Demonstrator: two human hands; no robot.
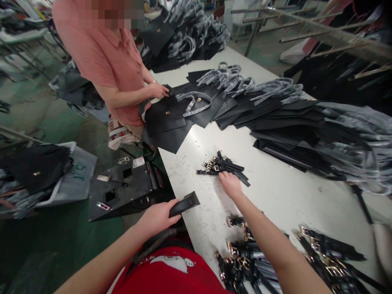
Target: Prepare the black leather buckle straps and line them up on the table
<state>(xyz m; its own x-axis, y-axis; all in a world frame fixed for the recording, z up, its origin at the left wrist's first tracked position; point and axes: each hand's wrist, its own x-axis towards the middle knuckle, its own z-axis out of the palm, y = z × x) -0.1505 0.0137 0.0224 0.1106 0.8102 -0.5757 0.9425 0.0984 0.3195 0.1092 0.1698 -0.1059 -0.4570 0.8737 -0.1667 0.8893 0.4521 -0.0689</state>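
Observation:
My left hand (163,213) is closed around a dark, flat black strap-like piece (185,203), held at the table's near left edge; its exact kind is unclear. My right hand (230,184) reaches over the white table, its fingers bent and pressed together on a black buckle strap (208,173) at the near side of a small pile. In that pile lie several black straps (231,164) with gold buckles. Larger bundles of buckle straps (241,263) lie below my right forearm, and more buckle straps (332,255) lie to its right.
Across the corner, a person in a pink shirt (119,65) handles a black leather panel (167,116) with a gold clasp. Stacked black panels (284,116) with wrapped handles line the table's far side. A grey bin (81,175) and black machine top (122,183) stand left.

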